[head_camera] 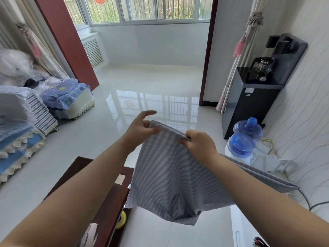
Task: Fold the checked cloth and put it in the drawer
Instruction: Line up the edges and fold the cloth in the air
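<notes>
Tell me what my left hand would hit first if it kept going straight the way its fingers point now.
Probably nothing close. The left hand pinches a top corner of the checked cloth, its free fingers pointing up and right over bare, glossy floor. Beyond that lies the doorway to the window room, though depth is hard to judge.

One head-worn wide-angle view looks forward and down, close over outstretched arms, toward a far window [142,9]

Glossy white tile floor [142,90] mirrors the barred bay window [142,9].
</notes>
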Motion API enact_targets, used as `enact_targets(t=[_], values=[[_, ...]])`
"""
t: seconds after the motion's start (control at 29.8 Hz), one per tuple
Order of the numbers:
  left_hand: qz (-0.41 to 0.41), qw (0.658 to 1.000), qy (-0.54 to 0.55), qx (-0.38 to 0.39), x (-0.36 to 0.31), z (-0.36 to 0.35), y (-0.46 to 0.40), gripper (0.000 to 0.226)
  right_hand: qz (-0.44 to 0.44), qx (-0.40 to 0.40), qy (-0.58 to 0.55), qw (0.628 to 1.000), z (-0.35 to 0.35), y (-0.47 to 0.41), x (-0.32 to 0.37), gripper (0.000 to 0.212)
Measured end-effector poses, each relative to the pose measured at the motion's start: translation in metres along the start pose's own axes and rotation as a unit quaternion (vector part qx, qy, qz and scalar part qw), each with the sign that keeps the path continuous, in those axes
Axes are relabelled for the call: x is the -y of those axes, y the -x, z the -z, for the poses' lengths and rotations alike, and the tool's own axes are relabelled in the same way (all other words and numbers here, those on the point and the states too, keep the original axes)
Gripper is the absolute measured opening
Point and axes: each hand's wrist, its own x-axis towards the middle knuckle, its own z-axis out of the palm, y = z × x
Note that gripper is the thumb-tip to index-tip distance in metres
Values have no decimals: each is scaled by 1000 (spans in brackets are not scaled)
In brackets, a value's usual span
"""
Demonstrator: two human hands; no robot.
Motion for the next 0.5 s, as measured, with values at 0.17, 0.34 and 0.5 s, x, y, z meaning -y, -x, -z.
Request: enact_targets(t=[0.17,0.34,0.5], values=[[61,985,159,-36,7,-8,3,12,7,-11,2,1000,2,-6,4,37],[48,977,185,-94,8,-15,-1,15,15,-3,-2,1000,4,-8,4,36],[30,972,139,-187,7,-9,-16,22,-18,86,34,996,25,-9,-22,36]])
